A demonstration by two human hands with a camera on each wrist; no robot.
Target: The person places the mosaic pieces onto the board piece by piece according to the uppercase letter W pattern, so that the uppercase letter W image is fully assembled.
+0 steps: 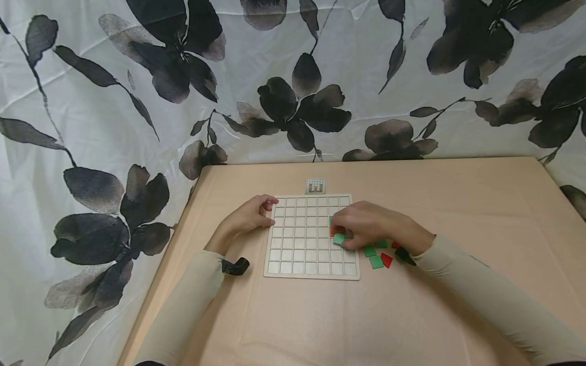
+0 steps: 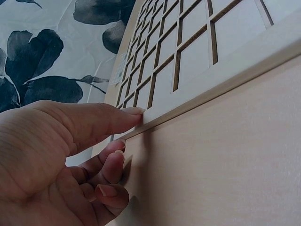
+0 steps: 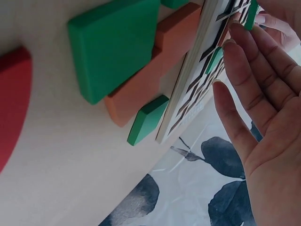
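A pale wooden board with a square grid of recesses [image 1: 299, 244] lies on the table. My left hand [image 1: 251, 213] is at its left edge, thumb [image 2: 123, 117] resting on the rim and other fingers loosely bent beside it. Over the board's right part, my right hand [image 1: 361, 223] pinches a green square tile [image 1: 339, 239] at its fingertips. Another green tile [image 3: 215, 60] sits in the grid, and a bit of orange shows beside the right fingers in the head view, mostly covered by that hand.
Right of the board lie loose green tiles [image 1: 376, 262], a red piece [image 1: 386, 260] and orange pieces [image 3: 136, 87], some under the right forearm. A small card with a printed grid [image 1: 316, 186] is behind the board. A floral cloth [image 1: 293, 61] hangs beyond the table's back edge.
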